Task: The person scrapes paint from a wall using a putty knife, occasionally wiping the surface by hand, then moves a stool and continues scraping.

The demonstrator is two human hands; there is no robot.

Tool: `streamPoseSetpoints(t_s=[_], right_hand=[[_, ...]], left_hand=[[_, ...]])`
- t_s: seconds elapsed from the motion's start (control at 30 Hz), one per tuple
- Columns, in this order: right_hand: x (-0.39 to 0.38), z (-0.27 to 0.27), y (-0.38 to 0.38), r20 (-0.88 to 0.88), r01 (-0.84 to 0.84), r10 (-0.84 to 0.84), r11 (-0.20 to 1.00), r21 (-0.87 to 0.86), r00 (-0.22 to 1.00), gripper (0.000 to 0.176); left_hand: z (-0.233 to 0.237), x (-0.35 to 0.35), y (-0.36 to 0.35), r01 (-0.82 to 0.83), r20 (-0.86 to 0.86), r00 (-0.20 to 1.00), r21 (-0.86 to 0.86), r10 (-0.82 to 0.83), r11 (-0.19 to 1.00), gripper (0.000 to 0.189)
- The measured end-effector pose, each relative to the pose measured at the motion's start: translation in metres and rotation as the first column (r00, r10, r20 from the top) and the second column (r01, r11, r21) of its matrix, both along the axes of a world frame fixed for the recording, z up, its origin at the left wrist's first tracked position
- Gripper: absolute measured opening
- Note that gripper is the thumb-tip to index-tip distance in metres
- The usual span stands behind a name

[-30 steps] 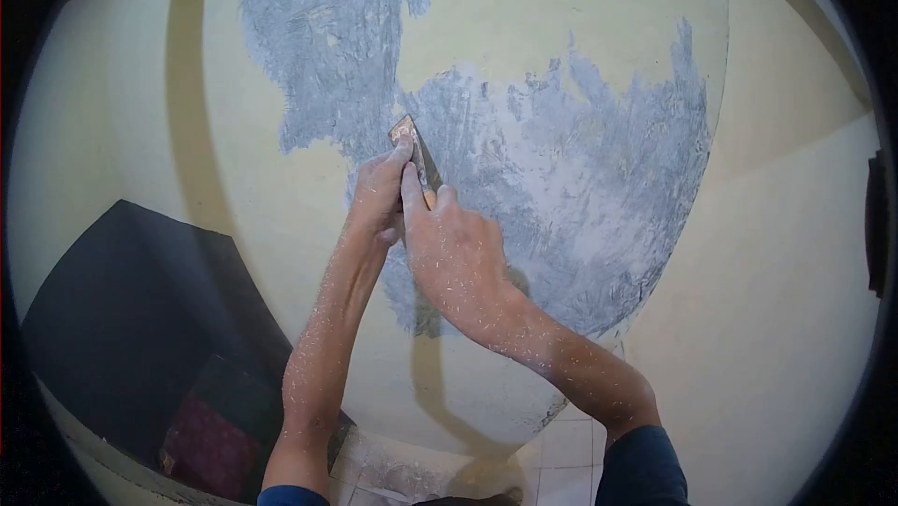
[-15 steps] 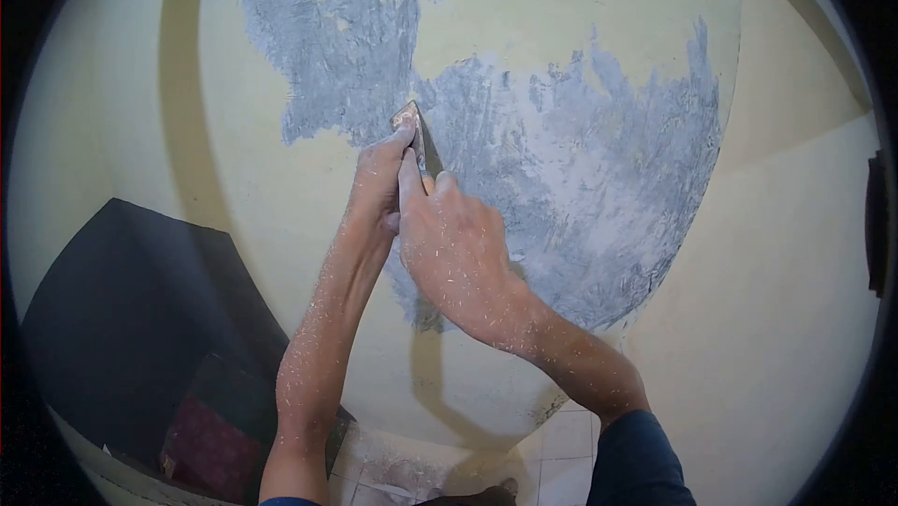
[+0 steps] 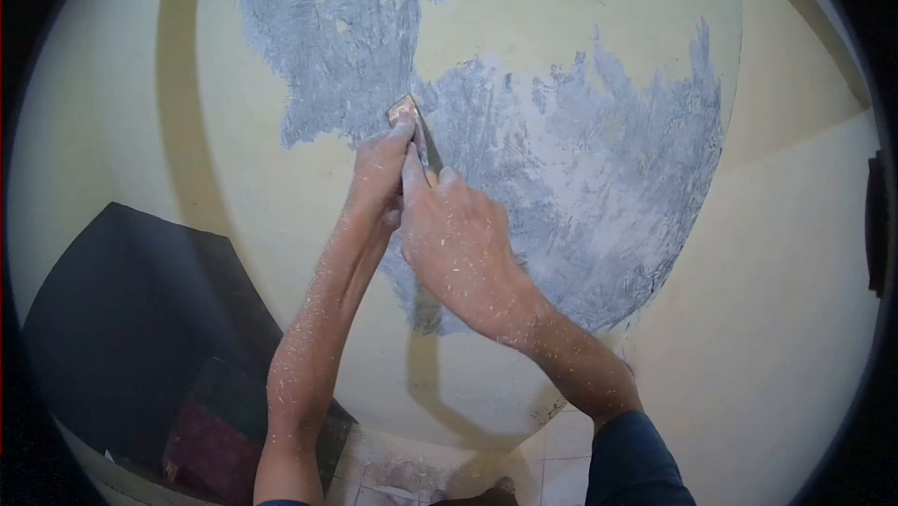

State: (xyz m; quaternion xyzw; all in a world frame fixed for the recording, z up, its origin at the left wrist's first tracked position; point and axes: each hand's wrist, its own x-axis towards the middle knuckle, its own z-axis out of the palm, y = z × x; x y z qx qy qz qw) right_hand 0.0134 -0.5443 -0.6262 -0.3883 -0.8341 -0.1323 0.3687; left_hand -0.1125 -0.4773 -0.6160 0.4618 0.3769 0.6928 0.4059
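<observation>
The scraper (image 3: pixel 414 124) lies with its blade against the wall (image 3: pixel 580 29), at the edge of the grey scraped patch (image 3: pixel 571 188). The left hand (image 3: pixel 377 179) presses the blade with its fingertips. The right hand (image 3: pixel 458 244) seems to have its grip wrapped round the hidden handle. The blade has crept slightly upward since a second ago.

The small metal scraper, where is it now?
In the head view the scraper sits just left of centre, gripped by left hand and right hand, tip against the yellow wall beside the grey patch.
</observation>
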Motion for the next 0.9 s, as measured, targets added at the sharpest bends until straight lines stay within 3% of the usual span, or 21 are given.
streamPoseSetpoints(t_s=[0.13,0.23,0.27,0.4,0.5,0.53,0.63,0.77,0.9], right_hand=[[0.001,-0.015,-0.015,-0.014,0.044,-0.045,0.995,-0.090,0.999,0.054],[-0.001,-0.009,-0.007,-0.016,0.034,-0.035,0.998,-0.062,0.999,0.054],[-0.004,-0.002,-0.010,-0.008,0.037,-0.037,0.997,-0.064,0.999,0.054],[-0.002,-0.011,-0.014,-0.027,0.015,-0.018,0.992,-0.124,0.999,0.052],[-0.011,0.007,-0.009,-0.047,-0.002,-0.003,0.994,-0.110,0.999,0.049],[-0.011,0.003,-0.012,-0.058,0.023,-0.028,0.996,-0.090,0.998,0.047],[-0.014,-0.006,-0.019,-0.094,0.073,-0.080,0.995,-0.072,0.992,0.044],[-0.016,0.003,-0.012,-0.060,0.050,-0.056,0.993,-0.103,0.997,0.046],[-0.010,-0.012,-0.012,-0.078,0.059,-0.073,0.983,-0.171,0.994,0.056]], left_hand=[[-0.022,0.006,-0.001,-0.081,-0.175,0.981,0.003,0.080,0.997,0.039],[-0.008,0.006,0.002,-0.034,0.036,0.999,0.017,0.033,0.999,0.039],[0.000,-0.001,-0.001,0.055,0.041,0.998,-0.017,-0.054,0.998,0.039],[-0.014,0.003,0.000,-0.049,-0.132,0.990,-0.011,0.047,0.999,0.037],[0.001,-0.008,0.014,0.034,-0.012,0.999,0.018,-0.033,0.999,0.038],[0.019,-0.003,-0.012,0.088,0.018,0.996,-0.077,-0.087,0.993,0.038],[0.002,0.000,-0.004,-0.089,-0.300,0.949,0.035,0.096,0.995,0.037],[0.018,-0.006,-0.007,-0.046,-0.193,0.980,-0.040,0.038,0.998,0.043],[0.009,-0.010,0.005,-0.105,-0.334,0.936,0.029,0.108,0.994,0.048]])
